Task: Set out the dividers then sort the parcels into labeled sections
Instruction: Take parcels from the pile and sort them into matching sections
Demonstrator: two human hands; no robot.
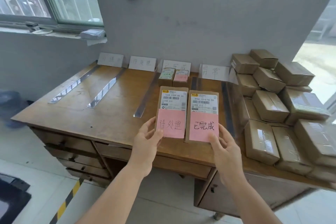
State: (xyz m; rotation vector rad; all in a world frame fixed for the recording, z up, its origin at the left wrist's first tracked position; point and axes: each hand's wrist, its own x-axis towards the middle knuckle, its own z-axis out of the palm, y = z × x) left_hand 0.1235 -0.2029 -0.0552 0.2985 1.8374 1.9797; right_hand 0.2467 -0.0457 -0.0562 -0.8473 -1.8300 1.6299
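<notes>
Parcels sit one in each hand, held up side by side above the table [112, 118] with their long axes running away from the person. The left hand [147, 138] grips the left parcel [171, 112] at its near end, fingers curled round the left edge and thumb on the pink note reading 待处理. The right hand [222, 142] holds the right parcel [202, 116] the same way, thumb pressed on its note reading 已完成.

The deciding relation, as I judge it: the 待处理 sign [142, 63] stands at the wall up and to the left of the left parcel, across a divider strip [147, 96], while the 已完成 sign [176, 67] lies almost straight ahead, with two small parcels [173, 76] already before it. Both forearms reach forward, wrists level.
</notes>
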